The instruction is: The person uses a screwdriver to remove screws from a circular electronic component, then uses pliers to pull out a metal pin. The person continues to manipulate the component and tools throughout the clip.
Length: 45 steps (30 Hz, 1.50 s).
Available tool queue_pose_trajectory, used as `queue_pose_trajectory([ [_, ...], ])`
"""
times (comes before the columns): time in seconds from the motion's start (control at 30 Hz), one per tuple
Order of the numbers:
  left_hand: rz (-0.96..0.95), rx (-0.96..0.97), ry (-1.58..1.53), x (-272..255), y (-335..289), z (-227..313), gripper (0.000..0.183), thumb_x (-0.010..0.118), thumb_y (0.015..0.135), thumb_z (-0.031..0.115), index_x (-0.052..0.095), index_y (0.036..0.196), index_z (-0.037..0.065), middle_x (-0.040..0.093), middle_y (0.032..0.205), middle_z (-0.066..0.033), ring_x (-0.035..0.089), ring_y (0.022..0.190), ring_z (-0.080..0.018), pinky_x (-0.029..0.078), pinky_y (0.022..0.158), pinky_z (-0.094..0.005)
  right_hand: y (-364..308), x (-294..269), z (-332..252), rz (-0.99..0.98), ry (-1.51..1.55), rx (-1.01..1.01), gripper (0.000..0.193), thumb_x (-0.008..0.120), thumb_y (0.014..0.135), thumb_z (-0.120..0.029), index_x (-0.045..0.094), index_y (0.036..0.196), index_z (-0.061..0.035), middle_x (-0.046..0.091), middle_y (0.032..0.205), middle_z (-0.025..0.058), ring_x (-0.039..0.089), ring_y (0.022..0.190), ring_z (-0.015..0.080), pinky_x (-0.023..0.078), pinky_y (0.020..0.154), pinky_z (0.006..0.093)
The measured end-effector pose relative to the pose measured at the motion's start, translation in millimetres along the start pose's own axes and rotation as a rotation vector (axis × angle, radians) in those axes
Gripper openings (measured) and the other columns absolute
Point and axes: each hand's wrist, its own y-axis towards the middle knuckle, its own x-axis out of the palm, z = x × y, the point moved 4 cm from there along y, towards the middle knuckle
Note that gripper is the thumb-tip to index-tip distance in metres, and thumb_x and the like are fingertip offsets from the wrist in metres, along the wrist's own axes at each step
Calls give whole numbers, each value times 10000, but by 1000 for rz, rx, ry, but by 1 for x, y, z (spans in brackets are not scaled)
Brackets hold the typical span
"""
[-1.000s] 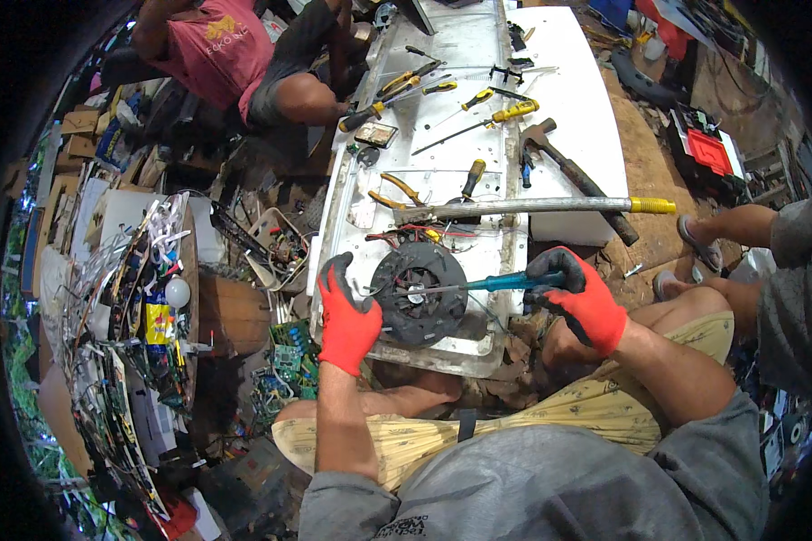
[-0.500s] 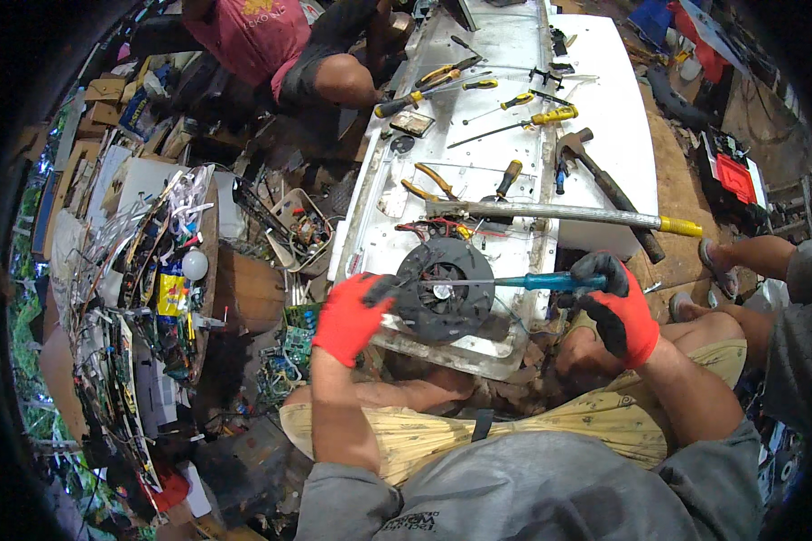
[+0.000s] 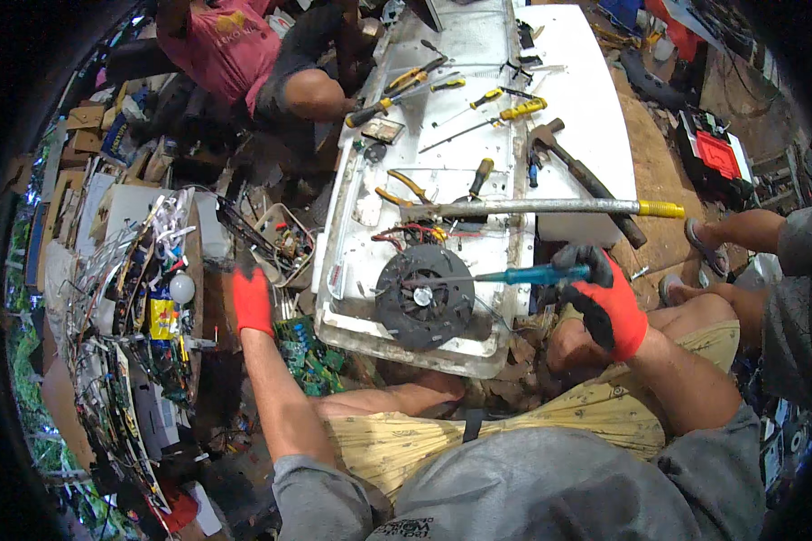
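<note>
My right hand [image 3: 612,307], in a red and black glove, is closed around the blue-green handle of a screwdriver [image 3: 532,274]. Its shaft points left, with the tip over the hub of a round black fan-like part [image 3: 404,320], which lies near the close end of the white panel [image 3: 352,311]. My left hand [image 3: 253,302], gloved alike, is off to the left of the panel. Its dark fingertips point toward a pale bin of small parts [image 3: 284,236] and blend into the dark background, so their grip is unclear. Red and black wires [image 3: 401,236] lie just beyond the fan.
Across the panel lie a long metal bar with a yellow end [image 3: 559,207], a hammer [image 3: 595,185], pliers [image 3: 406,187] and several screwdrivers. Scrap circuit boards and cables [image 3: 144,307] are heaped at left. One person [image 3: 230,50] sits at the far left; another's legs [image 3: 740,239] show at right.
My left hand has left the fan and swung left toward the bin. My right hand keeps the screwdriver over the fan hub. The whole view has shifted slightly.
</note>
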Motion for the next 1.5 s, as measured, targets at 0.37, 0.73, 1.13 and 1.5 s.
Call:
queue_pose_trajectory([
  [0.37,-572,383,248,131,-104,170,856,782,704,248,398,1437,26,495,1364,-225,457,1290,-400,388,1092,-425,-7,14,-24,17,-424,-132,279,549,904,30,506,1177,-6,604,1025,93,599,882,125,527,746,292],
  [0.73,-749,552,718,159,-79,195,799,770,666,411,515,1391,193,533,1397,-118,422,1347,-319,228,1151,-467,-3,6,-18,83,-434,-215,232,599,920,-34,525,1138,-14,600,961,72,570,844,105,505,731,265],
  [1.13,-524,409,325,96,-71,210,569,797,671,170,590,1188,54,603,1182,-184,552,1138,-379,464,967,-416,-6,-6,1,76,187,197,210,646,930,-156,518,1076,-75,631,905,63,671,672,161,545,599,284],
  [1.5,13,442,68,80,-145,192,448,776,697,126,631,1105,10,560,1121,-177,584,1024,-358,474,914,-428,-27,16,37,-239,11,282,281,599,863,-91,494,1123,-73,571,803,35,566,624,106,455,537,260],
])
